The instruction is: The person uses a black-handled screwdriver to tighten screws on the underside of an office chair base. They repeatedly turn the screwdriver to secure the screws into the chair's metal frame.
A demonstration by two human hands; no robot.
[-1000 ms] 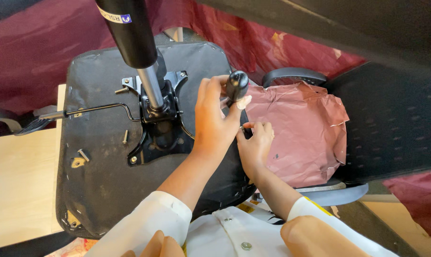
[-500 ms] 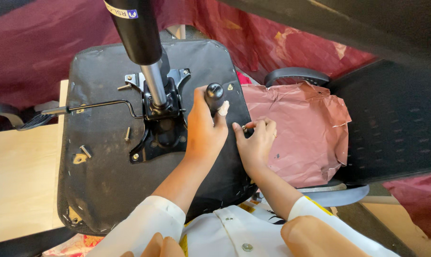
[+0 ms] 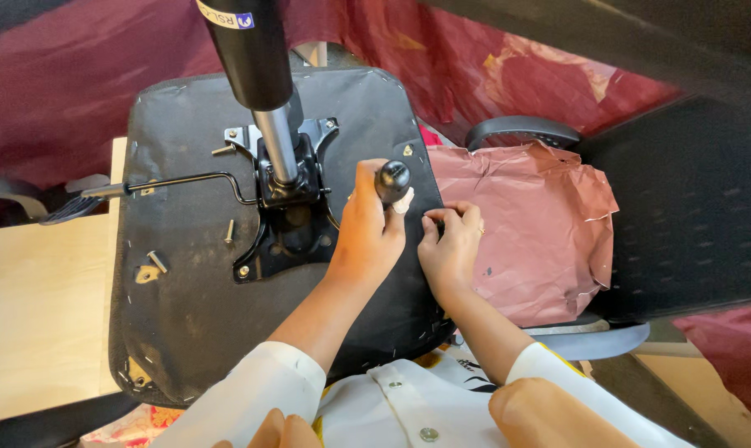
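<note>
Left hand [image 3: 367, 228] reaching forward over the upturned black fabric chair seat underside [image 3: 184, 315], fingers curled shut around a tool with a round black knob handle [image 3: 392, 178]. Handle upright, long axis running down toward the seat, knob end pointing up at the camera, just right of the black metal tilt mechanism plate [image 3: 280, 228]. Right hand [image 3: 452, 245] right of that plate at the seat's edge, fingertips pinched together on something too small to tell. One silver gas cylinder [image 3: 276, 145] rising from the plate; one bent lever [image 3: 143, 187] left of it. One crumpled pink paper sheet [image 3: 529, 232] further right.
</note>
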